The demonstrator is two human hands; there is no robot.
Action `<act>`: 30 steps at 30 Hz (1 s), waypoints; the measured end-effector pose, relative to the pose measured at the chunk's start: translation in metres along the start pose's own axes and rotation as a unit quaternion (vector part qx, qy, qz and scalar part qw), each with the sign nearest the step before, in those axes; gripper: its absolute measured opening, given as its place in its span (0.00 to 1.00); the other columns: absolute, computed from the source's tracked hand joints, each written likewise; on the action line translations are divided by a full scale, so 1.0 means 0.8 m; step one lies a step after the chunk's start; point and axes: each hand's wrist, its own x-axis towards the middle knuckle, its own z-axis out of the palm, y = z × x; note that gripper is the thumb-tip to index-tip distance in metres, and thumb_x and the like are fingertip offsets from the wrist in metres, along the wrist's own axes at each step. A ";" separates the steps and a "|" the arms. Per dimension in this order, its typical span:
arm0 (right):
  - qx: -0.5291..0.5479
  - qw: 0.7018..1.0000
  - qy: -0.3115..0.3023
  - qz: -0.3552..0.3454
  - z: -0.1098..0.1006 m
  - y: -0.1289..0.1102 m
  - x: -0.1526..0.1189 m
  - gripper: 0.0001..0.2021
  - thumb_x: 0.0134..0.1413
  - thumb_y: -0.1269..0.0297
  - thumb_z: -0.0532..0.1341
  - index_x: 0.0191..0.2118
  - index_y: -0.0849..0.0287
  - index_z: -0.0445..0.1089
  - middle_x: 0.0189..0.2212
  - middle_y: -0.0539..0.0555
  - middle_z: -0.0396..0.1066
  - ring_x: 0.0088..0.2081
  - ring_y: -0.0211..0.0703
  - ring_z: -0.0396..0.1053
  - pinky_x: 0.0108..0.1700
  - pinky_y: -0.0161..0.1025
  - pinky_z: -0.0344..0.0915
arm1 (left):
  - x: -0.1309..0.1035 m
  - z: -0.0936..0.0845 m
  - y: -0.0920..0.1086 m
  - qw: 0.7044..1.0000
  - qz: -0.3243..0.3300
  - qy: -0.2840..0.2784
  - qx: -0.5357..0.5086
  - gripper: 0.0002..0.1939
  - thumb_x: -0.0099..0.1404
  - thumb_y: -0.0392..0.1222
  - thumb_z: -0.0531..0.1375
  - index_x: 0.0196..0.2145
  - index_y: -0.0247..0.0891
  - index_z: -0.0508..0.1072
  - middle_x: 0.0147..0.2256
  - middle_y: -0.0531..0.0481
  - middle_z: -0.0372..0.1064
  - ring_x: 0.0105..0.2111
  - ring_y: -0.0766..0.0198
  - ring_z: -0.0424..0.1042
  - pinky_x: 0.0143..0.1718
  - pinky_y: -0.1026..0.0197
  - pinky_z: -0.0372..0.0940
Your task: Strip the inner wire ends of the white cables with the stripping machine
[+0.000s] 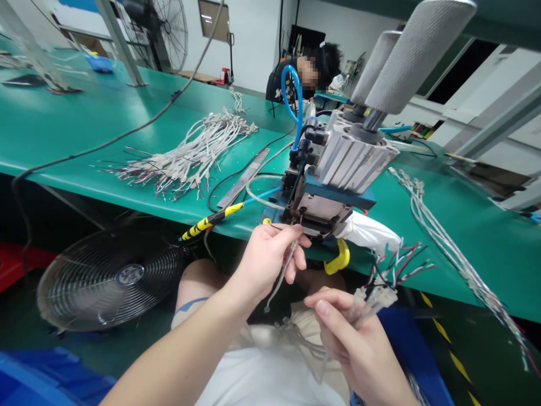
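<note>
My left hand (274,256) pinches a short grey cable (279,282) at the front of a metal press machine (325,186); the cable's lower end hangs free. Its upper end is near the machine's jaw, partly hidden by my fingers. In my right hand (355,332), lower and to the right, is a bunch of cables (380,296) with clear connectors and loose red, black and white wire ends. More of those cables trail over my lap.
A large pile of white cables (198,146) lies on the green table (76,124), beside a metal ruler (243,180). Another cable bundle (456,248) lies at right. A floor fan (127,276) stands lower left. A person (304,73) sits beyond the machine.
</note>
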 end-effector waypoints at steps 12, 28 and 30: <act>0.007 1.000 -0.007 -0.004 -0.002 0.002 -0.003 0.14 0.56 0.53 0.69 0.37 0.61 0.77 0.13 0.39 0.47 0.16 0.27 0.38 0.17 0.28 0.35 | 0.000 0.001 -0.001 1.000 0.007 0.010 0.009 0.15 0.62 0.45 0.61 0.23 0.32 0.75 0.12 0.52 0.68 0.06 0.72 0.58 0.09 0.72 0.50; 0.046 0.998 0.021 -0.040 0.009 -0.005 0.001 0.15 0.50 0.52 0.72 0.33 0.61 0.78 0.12 0.39 0.49 0.14 0.25 0.39 0.16 0.26 0.37 | -0.039 -0.004 -0.014 0.999 0.010 -0.027 0.016 0.17 0.64 0.49 0.63 0.26 0.32 0.76 0.14 0.52 0.68 0.10 0.73 0.61 0.13 0.73 0.54; 0.045 0.997 0.021 -0.062 0.009 -0.004 0.006 0.15 0.52 0.52 0.71 0.34 0.61 0.78 0.12 0.39 0.48 0.14 0.25 0.38 0.15 0.25 0.37 | -0.054 -0.004 -0.019 0.999 0.008 -0.029 0.026 0.18 0.63 0.51 0.64 0.26 0.32 0.76 0.15 0.51 0.69 0.12 0.72 0.62 0.15 0.71 0.56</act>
